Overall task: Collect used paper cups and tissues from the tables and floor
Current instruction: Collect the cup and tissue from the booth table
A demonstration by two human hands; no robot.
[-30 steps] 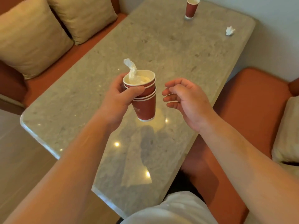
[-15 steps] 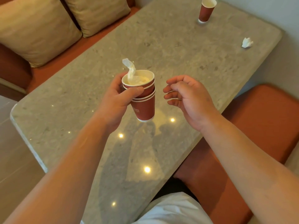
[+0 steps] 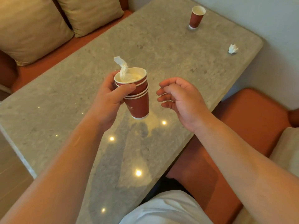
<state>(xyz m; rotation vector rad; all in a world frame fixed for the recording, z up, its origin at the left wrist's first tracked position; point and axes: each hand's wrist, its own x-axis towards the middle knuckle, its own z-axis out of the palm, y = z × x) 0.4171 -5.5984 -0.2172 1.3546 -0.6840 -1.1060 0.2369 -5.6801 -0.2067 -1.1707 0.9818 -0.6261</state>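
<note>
- Two tan pillows (image 3: 32, 28) sit on the orange seat at the far left.
- The left hand (image 3: 110, 97) grips a stack of red paper cups (image 3: 137, 97) up in the air over the bench (image 3: 64, 97), thumb across the front.
- A white tissue (image 3: 122, 67) pokes out of the top cup.
- The right hand (image 3: 181, 97) is just beside the stack, fingers loosely bent and holding nothing.
- One more red cup (image 3: 196, 17) stands upright at the far end of the bench.
- A balled-up tissue (image 3: 233, 49) lies near the far right corner.

Speckled stone table (image 3: 161, 50) with one upright red paper cup (image 3: 196, 17) (far end) and crumpled tissue (image 3: 233, 49).
</note>
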